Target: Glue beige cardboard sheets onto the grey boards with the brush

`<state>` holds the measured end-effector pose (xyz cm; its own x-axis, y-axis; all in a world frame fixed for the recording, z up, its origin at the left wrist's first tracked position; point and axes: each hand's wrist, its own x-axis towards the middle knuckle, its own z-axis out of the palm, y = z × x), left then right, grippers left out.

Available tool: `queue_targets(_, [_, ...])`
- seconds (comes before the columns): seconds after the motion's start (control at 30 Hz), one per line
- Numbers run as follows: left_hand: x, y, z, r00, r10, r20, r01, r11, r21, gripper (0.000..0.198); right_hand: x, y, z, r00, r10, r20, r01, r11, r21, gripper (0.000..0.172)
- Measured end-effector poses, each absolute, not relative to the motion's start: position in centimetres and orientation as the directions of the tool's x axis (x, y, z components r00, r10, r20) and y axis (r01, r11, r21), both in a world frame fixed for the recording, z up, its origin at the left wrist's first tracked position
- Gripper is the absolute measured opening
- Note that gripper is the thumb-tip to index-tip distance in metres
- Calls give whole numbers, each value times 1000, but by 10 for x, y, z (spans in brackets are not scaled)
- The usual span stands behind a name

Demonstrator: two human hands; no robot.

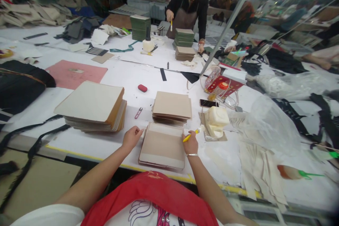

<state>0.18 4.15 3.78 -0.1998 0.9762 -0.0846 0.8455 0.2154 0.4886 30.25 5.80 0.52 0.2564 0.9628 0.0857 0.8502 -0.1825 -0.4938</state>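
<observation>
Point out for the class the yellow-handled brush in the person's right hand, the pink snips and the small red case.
Yellow-handled brush (187, 138): head view, on the handle.
Pink snips (138, 114): head view, on the handle part.
Small red case (142, 88): head view, middle of its top.

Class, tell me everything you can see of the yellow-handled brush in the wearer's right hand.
The yellow-handled brush has a slim, plastic-looking handle and a whitish bristle end, too blurred for detail. The right hand grips its handle, hiding part of it. It slants, bristles toward the cream container, handle end near the right edge of the board stack.
</observation>
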Motion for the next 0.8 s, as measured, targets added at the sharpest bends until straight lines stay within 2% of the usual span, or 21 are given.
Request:
queue_targets(0.07, [0, 28, 41, -97, 995, 8, 883, 82, 462, 27, 304, 56, 4, 178, 968, 175, 857, -66, -511, 30])
queue_targets(0.17, [17, 23, 45, 195, 972, 128, 895, -230, 381, 24, 298, 57, 8, 65, 971, 232, 861, 63, -505, 26])
queue_targets(0.27, [56, 38, 45, 502, 854, 135, 799, -518, 306, 24, 289, 57, 16, 80, 978, 194, 845, 36, -534, 26])
queue_targets(0.37, [102, 60, 41, 699, 713, 57, 677, -685, 269, 26, 283, 52, 22, 162, 978, 134, 840, -66, -539, 24])
queue_targets(0.47, [140, 79, 38, 757, 650, -63, 642, -724, 253, 25, 282, 40, 21, 192, 979, 63, 842, -131, -524, 23])
queue_targets(0.57, [161, 88, 35, 747, 647, -151, 663, -712, 230, 23, 285, 29, 17, 157, 987, 16, 845, -126, -520, 22])
queue_targets(0.8, [168, 101, 38, 677, 707, -204, 736, -660, 154, 24, 290, 27, 16, 145, 989, -36, 830, -142, -540, 27])
